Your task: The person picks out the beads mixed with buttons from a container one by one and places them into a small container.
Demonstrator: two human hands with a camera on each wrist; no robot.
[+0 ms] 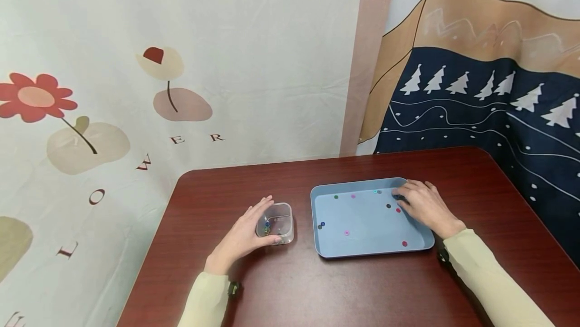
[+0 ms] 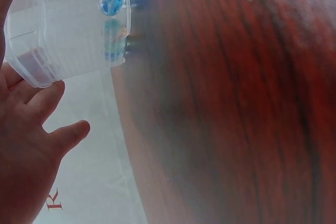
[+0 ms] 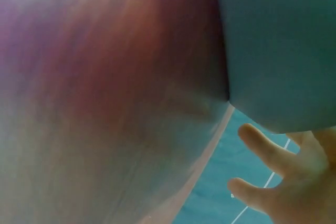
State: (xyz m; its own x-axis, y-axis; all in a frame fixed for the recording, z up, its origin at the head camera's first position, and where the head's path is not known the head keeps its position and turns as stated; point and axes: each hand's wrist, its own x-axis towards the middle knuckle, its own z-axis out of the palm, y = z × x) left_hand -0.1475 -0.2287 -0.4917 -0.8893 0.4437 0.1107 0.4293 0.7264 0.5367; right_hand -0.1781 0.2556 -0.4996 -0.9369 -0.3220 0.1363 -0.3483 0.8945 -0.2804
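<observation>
My left hand point(image 1: 244, 234) holds a small clear plastic container point(image 1: 284, 223) on the table, thumb at the near side and fingers along the far side. Glass marbles point(image 2: 111, 3) with blue swirls lie in it, seen through its wall in the left wrist view. My right hand point(image 1: 423, 203) reaches over the back right corner of a light blue tray point(image 1: 362, 246), fingertips down inside it. Whether they pinch anything is hidden; in the right wrist view the tray wall covers them. Scattered in the tray are several small round pieces, including a red one point(image 1: 405, 244) and a pink one point(image 1: 347, 233).
Both stand on a dark red-brown wooden table point(image 1: 299, 291), the container left of the tray with a narrow gap between. Behind the table hang a pale curtain point(image 1: 281, 65) with flower prints and a navy cloth point(image 1: 435, 115) with white trees.
</observation>
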